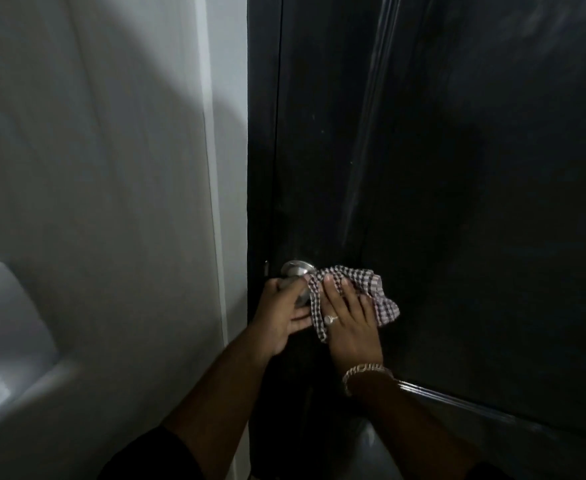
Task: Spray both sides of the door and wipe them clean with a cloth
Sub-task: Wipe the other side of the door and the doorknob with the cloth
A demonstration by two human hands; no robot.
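A black door (458, 185) fills the right half of the head view, its face dull with faint streaks. On its left edge sits a round silver knob (293, 270). My left hand (281, 317) grips the knob from below, fingers curled round it. My right hand (348, 320) lies flat with straight fingers on a checked cloth (371, 292) and presses it against the door just right of the knob. A ring and a chain bracelet show on that hand and wrist. No spray bottle is in view.
A pale grey wall (94, 168) and a white door frame strip (215, 202) stand to the left of the door. A white basin-like fixture (11, 327) juts out at the lower left. The room is dim.
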